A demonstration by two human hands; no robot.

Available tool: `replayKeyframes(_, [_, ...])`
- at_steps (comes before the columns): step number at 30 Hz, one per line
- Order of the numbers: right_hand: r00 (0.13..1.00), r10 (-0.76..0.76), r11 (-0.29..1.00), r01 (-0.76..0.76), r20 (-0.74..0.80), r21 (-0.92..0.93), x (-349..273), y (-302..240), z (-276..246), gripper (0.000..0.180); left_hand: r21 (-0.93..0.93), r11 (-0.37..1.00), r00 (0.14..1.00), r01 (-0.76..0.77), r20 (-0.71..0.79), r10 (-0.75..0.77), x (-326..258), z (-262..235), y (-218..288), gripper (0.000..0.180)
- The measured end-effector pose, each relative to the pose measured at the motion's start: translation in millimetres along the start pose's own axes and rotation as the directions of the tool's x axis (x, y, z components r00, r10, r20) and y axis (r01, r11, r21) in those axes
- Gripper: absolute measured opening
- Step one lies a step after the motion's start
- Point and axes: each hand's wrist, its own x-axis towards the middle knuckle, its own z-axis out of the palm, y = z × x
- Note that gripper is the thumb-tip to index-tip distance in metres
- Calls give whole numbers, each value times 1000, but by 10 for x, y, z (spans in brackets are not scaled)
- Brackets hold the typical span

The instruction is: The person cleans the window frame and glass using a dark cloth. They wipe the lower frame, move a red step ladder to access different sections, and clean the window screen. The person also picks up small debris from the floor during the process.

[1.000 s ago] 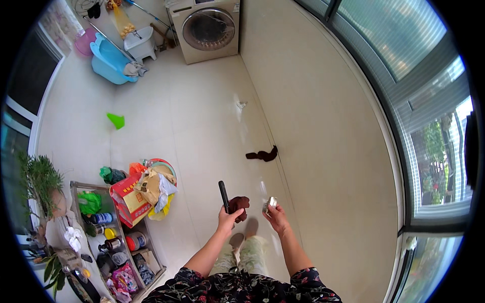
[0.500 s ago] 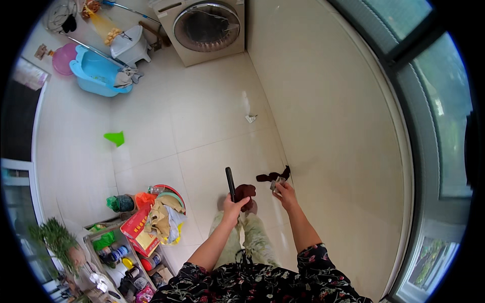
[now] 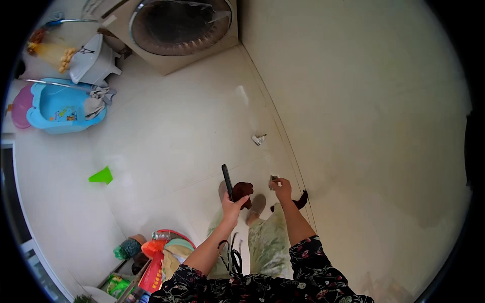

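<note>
Your left hand (image 3: 233,204) grips a slim black stick and dark brown cloth (image 3: 243,191); your right hand (image 3: 281,188) pinches a small pale item; another dark cloth (image 3: 301,201) lies unpicked on the floor right.

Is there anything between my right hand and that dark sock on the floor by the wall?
Nothing visible. The right hand, pinching a small pale item, is above the dark sock, which lies at the foot of the wall; only bare floor shows around it. The left hand holds a dark flat object and brown cloth, off to the side.

red box (image 3: 153,275) – flat, by the baskets at bottom left | green packet (image 3: 117,285) – small, shiny, just left of the box | no signs or screens
</note>
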Motion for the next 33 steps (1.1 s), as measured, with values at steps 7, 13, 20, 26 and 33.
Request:
replayKeyframes(7, [947,-315,906,321,65,-276,1571,299,889,20,43,997,989,-63,-134,69,1474,114,-475,38])
replayKeyframes(13, [836,-535,702,521,123,-485,2592,425,1214,16,149,987,988,-55,-136,76,1999,174,-652,43])
replayKeyframes(20, [755,-594,429,590,279,-684,3292,631,1435,14,26,1000,1000,-3,19,3,2045,580,-290,48])
replayKeyframes(26, [847,-447,596,522,287,-610,3233,590,1423,21,-37,999,999,36,3,-36,2073,660,-250,45])
replayKeyframes(33, [974,-225,971,227,40,-74,2325,402,874,27,-12,995,995,-96,26,97,2019,424,-491,46])
